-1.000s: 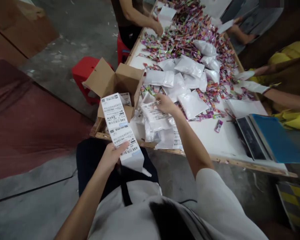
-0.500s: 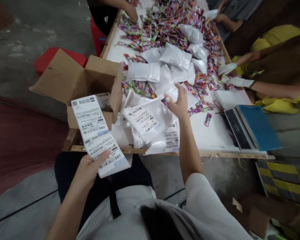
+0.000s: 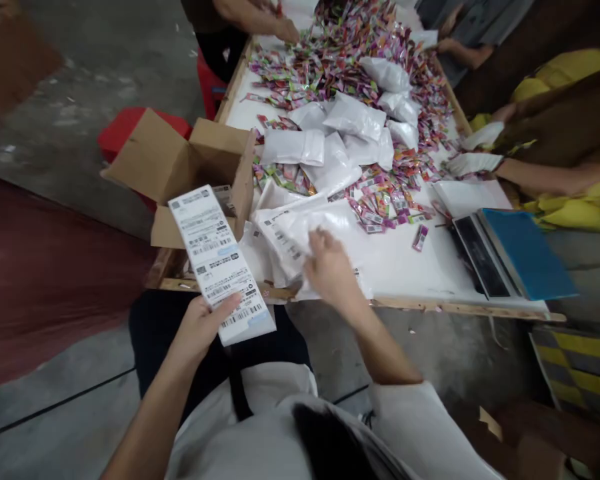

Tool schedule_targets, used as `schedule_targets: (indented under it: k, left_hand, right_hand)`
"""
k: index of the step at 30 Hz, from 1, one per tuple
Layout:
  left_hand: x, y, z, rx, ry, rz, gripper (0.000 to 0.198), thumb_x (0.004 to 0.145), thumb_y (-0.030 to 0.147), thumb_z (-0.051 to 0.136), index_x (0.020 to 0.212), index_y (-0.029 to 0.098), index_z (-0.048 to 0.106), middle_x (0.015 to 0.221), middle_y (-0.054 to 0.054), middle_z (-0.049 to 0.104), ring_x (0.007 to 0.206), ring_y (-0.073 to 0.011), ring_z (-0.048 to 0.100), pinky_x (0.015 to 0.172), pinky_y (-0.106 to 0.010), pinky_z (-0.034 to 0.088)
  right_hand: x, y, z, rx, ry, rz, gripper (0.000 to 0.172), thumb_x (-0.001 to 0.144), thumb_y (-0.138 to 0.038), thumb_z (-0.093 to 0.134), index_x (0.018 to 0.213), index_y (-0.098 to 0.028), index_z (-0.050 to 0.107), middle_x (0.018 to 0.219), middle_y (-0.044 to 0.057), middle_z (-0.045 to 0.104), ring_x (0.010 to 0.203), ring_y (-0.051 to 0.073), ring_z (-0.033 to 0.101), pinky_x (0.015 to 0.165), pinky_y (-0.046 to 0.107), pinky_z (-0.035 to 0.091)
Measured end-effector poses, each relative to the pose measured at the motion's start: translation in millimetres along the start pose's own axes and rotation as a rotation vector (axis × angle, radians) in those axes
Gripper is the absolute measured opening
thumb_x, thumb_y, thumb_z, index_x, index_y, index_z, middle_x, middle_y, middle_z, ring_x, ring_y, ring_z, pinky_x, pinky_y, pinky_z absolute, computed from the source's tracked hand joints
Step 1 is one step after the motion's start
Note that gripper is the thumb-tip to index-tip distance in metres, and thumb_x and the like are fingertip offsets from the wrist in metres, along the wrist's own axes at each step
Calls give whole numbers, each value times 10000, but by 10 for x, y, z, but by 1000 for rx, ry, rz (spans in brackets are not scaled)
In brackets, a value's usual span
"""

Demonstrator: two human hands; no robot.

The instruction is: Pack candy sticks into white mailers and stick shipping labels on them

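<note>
A strip of printed shipping labels [image 3: 215, 250] is pinched in my left hand [image 3: 205, 323], thumb on top, in front of the table edge. My right hand [image 3: 330, 267] is over a white mailer bag [image 3: 320, 223] with a shipping label stuck on it; motion blurs the fingers, and I cannot tell whether they grip the bag. Other labelled bags lie partly under this one at the near edge. Farther back, several filled white bags [image 3: 355, 117] are piled on small colourful sachets [image 3: 380, 200].
An open cardboard box [image 3: 180, 163] stands at the table's left corner, near a red stool [image 3: 123, 130]. On the right lies a blue folder-like object [image 3: 527, 253] beside a dark flat panel. A co-worker's gloved hands [image 3: 475, 163] are at the right edge; other people's arms reach in at the back.
My right hand has moved from the far side of the labelled bags down and towards me, over the front bag. The left hand still holds the label strip. The view has shifted slightly.
</note>
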State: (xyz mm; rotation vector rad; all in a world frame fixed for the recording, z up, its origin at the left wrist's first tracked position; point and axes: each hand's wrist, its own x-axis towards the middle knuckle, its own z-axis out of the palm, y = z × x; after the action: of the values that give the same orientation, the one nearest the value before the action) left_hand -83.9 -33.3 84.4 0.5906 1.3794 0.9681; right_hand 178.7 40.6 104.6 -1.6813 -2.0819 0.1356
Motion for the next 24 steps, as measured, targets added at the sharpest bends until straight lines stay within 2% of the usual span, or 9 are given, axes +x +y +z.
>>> schedule_targets:
  k: [2, 3, 7, 10, 12, 14, 17, 21, 24]
  left_hand:
    - [-80, 31, -2, 49, -64, 45, 534, 546, 512, 917, 919, 150, 796, 961, -135, 791, 873, -347, 758, 741, -411, 641]
    - [-127, 46, -8, 73, -98, 71, 515, 566, 514, 907, 919, 155, 799, 960, -131, 792, 870, -345, 758, 745, -415, 638]
    - [-319, 46, -41, 147, -219, 147, 403, 634, 491, 865, 884, 180, 808, 934, -102, 796, 860, -325, 756, 764, -419, 629]
    - [-383, -17, -70, 212, -251, 186, 350, 648, 444, 856, 869, 177, 806, 938, -93, 797, 876, -314, 749, 796, -413, 613]
    - [-349, -43, -94, 183, -252, 195, 390, 592, 396, 894, 891, 167, 796, 940, -95, 797, 882, -308, 745, 814, -403, 602]
    - [-268, -21, -111, 12, -244, 170, 495, 555, 433, 905, 945, 156, 777, 959, -112, 793, 896, -318, 741, 801, -405, 601]
    - [-143, 90, -92, -282, -225, 82, 541, 614, 538, 839, 966, 136, 758, 984, -150, 784, 937, -348, 735, 777, -422, 604]
    - [-108, 223, 20, -271, -207, 29, 325, 599, 318, 875, 832, 121, 764, 769, -111, 775, 820, -326, 746, 739, -381, 607]
    - [-143, 248, 102, -256, -142, 51, 275, 583, 309, 874, 750, 127, 754, 636, -75, 737, 701, -296, 735, 650, -346, 602]
  right_hand:
    - [-156, -188, 139, 67, -85, 10, 495, 840, -243, 610, 1302, -72, 555, 1365, 283, 504, 1146, 387, 578, 945, 576, 518]
    - [-194, -223, 150, 87, -68, 34, 489, 844, -290, 637, 1284, -87, 569, 1365, 280, 502, 1141, 387, 581, 937, 574, 522]
    - [-244, -359, 2, 203, 127, 66, 486, 864, -412, 660, 1275, -164, 582, 1281, 213, 572, 1150, 368, 578, 953, 578, 515]
    - [-352, -665, 54, 570, -28, -69, 547, 895, -387, 633, 1381, -195, 473, 1153, 140, 656, 974, 265, 661, 829, 440, 591]
    - [-453, -855, 188, 799, -153, -115, 479, 930, -319, 576, 1378, -211, 443, 1029, 83, 696, 828, 200, 682, 721, 344, 600]
    - [-543, -948, 289, 861, -211, -160, 369, 935, -241, 541, 1301, -223, 494, 943, 45, 703, 775, 174, 683, 686, 297, 584]
    - [-622, -925, 267, 776, -280, -329, 312, 913, -175, 545, 1221, -225, 555, 928, 29, 698, 809, 170, 686, 719, 280, 567]
    - [-611, -838, 150, 752, -145, -381, 207, 935, -161, 545, 1129, -221, 585, 928, 28, 693, 790, 155, 667, 708, 261, 546]
    - [-598, -864, 181, 720, -3, -421, 150, 959, -139, 515, 1031, -229, 612, 880, 23, 682, 813, 152, 663, 709, 256, 539]
